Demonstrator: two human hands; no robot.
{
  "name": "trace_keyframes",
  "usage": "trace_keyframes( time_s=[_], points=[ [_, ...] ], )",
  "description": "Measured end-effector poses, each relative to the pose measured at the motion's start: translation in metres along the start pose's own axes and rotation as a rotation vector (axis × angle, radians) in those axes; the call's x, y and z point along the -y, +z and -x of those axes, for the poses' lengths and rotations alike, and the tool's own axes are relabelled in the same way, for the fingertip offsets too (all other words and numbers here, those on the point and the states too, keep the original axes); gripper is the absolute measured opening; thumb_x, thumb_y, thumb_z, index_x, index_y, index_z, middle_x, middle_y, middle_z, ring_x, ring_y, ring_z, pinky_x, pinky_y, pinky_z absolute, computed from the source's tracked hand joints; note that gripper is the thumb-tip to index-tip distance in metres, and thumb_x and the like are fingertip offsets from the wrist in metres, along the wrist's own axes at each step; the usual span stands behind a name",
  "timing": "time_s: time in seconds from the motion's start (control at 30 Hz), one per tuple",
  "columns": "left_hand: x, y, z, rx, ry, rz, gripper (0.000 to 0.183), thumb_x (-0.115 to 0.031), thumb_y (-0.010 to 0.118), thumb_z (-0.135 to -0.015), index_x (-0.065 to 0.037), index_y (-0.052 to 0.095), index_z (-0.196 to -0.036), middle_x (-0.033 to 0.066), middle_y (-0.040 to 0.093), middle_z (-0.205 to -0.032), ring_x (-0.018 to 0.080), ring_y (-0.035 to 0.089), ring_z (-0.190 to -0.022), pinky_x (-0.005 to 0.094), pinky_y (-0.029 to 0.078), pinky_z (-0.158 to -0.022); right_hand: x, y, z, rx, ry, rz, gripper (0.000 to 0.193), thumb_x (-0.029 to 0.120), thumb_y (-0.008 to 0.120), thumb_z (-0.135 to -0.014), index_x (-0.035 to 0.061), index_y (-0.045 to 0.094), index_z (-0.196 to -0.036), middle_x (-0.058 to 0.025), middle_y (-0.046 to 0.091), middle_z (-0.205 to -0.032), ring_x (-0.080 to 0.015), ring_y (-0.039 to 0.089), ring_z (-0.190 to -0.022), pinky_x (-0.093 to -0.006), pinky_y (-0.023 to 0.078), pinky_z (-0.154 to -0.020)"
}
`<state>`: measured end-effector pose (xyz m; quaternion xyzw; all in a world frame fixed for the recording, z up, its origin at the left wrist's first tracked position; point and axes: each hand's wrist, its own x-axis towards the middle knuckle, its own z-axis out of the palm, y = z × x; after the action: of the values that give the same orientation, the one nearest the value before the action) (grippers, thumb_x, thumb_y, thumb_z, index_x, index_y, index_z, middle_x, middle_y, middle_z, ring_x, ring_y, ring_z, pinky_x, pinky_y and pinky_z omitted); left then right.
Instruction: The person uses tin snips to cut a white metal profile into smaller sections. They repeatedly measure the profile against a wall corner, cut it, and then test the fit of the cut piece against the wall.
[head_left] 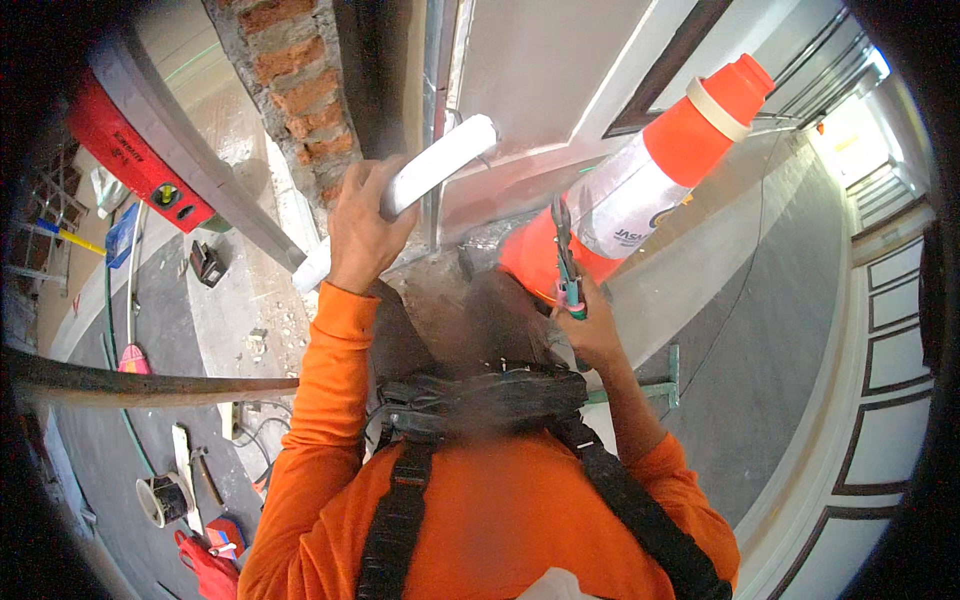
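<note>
Now white tube (440, 165) in L hand (362, 232).

Building site: bare brick pillar (300, 80), traffic cone (640, 180).

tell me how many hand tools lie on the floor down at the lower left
3 that I can make out: a hammer, a flat pale trowel-like tool beside it, and a red-handled tool near the bottom edge. Others may be hidden behind the orange sleeve.
</note>
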<state>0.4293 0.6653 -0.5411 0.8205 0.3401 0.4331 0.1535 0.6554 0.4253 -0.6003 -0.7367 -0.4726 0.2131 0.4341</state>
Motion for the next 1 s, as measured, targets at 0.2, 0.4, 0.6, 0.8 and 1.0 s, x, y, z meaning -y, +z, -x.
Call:
trace_keyframes(
  time_s=[0.2,0.4,0.6,0.8,1.0],
  points=[
    [0.011,0.004,0.008,0.057,-0.012,0.039,0.057,-0.013,0.077,-0.078,-0.011,0.057,-0.131,0.0131,0.061,-0.121,0.0355,0.06,-0.11,0.0423,0.048,-0.096,0.026,-0.001,-0.012,0.078,0.038,-0.108,0.08,0.008,0.068,-0.081,0.0063,0.032,-0.152,-0.0136,0.065,-0.101,-0.0253,0.065,-0.093,-0.0399,0.049,-0.09],
    [0.03,-0.003,0.01,0.064,-0.035,0.064,0.069,-0.013,0.078,-0.08,-0.005,0.047,-0.14,0.022,0.055,-0.124,0.0403,0.054,-0.116,0.0426,0.043,-0.102,0.033,0.016,-0.028,0.25,0.022,0.045,0.079,0.009,0.071,-0.083,0.0105,0.032,-0.152,-0.0097,0.067,-0.099,-0.0208,0.065,-0.086,-0.0381,0.052,-0.084],
    [0.035,0.001,0.007,0.039,-0.167,0.19,0.066,-0.006,0.075,-0.078,-0.007,0.046,-0.137,0.0179,0.061,-0.111,0.0363,0.058,-0.111,0.0437,0.042,-0.103,0.073,-0.022,-0.037,0.312,0.098,-0.203,0.063,0.008,0.067,-0.085,0.0096,0.044,-0.144,-0.0055,0.059,-0.097,-0.0151,0.059,-0.088,-0.0319,0.05,-0.081],
    [0.025,0.008,-0.004,-0.152,0.169,-0.098,0.062,0.003,0.07,-0.064,-0.015,0.064,-0.123,0.0072,0.065,-0.106,0.0311,0.06,-0.102,0.0431,0.043,-0.093,0.106,-0.066,-0.039,0.576,0.026,0.091,0.056,0.011,0.063,-0.082,0.0036,0.049,-0.136,-0.0027,0.055,-0.09,-0.0124,0.054,-0.078,-0.0288,0.047,-0.07],
    [0.022,0.013,-0.007,-0.192,0.278,-0.258,0.064,0.003,0.068,-0.061,-0.022,0.067,-0.12,0.0048,0.065,-0.103,0.029,0.059,-0.099,0.0416,0.043,-0.09,0.121,-0.083,-0.035,0.589,-0.01,0.268,0.067,0.014,0.064,-0.079,0.0083,0.046,-0.144,-0.0035,0.054,-0.083,-0.0147,0.054,-0.068,-0.0293,0.046,-0.065]
  ],
)
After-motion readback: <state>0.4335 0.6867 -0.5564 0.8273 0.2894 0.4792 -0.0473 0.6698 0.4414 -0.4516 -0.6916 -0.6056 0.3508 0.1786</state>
